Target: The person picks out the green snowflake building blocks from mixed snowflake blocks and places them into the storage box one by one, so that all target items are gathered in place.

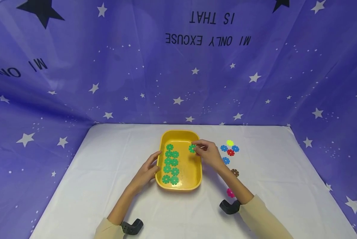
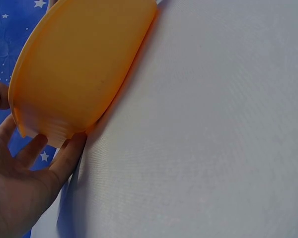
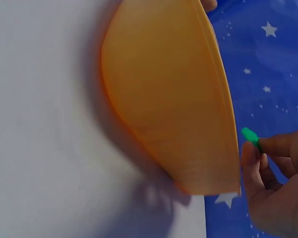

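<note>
A yellow tray (image 1: 189,176) lies on the table with several green snowflake discs (image 1: 174,162) in two columns along its left side. Over the tray's right rim, my right hand (image 1: 209,153) pinches another green snowflake disc (image 1: 192,148) between thumb and fingertips. The right wrist view shows that disc (image 3: 250,135) edge-on, just beyond the tray's rim. My left hand (image 1: 147,170) touches the tray's left side with spread fingers. Its fingertips (image 2: 38,141) meet the outer wall of the tray (image 2: 79,69) in the left wrist view.
Right of the tray lie a yellow-green disc (image 1: 230,142), several blue discs (image 1: 226,160), a red disc (image 1: 230,152), a brown disc (image 1: 235,172) and a pink disc (image 1: 230,192). A purple star-patterned curtain (image 1: 154,79) surrounds the white-covered table (image 1: 89,172).
</note>
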`<state>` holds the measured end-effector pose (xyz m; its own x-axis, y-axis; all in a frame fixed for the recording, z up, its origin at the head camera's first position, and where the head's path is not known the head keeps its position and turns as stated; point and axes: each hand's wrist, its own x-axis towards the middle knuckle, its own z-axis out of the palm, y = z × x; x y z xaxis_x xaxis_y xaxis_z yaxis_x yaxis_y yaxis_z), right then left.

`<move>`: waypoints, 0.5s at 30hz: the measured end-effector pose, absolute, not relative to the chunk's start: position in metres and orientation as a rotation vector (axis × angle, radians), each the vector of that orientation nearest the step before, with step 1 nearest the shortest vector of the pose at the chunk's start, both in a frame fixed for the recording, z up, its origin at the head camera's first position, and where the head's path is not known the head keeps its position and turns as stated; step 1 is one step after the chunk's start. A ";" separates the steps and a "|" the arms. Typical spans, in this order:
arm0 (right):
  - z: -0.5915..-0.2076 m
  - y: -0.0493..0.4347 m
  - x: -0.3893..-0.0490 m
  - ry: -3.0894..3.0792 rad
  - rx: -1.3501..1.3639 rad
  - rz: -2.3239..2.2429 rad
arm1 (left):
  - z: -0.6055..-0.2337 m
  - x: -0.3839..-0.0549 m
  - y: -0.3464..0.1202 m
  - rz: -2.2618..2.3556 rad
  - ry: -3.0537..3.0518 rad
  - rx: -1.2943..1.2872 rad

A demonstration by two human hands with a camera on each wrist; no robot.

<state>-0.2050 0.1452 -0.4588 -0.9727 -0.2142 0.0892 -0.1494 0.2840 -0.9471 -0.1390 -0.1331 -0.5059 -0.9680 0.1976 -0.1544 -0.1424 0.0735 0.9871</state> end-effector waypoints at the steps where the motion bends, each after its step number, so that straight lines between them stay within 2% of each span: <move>1: -0.458 0.141 -0.206 2.461 -0.358 -1.816 | -0.506 -0.139 -0.133 1.982 2.104 0.058; 7: -0.458 0.118 -0.214 2.404 -0.366 -1.794 | -0.506 -0.140 -0.132 1.987 2.094 0.066; 15: -0.463 0.095 -0.232 2.336 -0.203 -1.793 | -0.506 -0.139 -0.133 1.986 2.093 0.068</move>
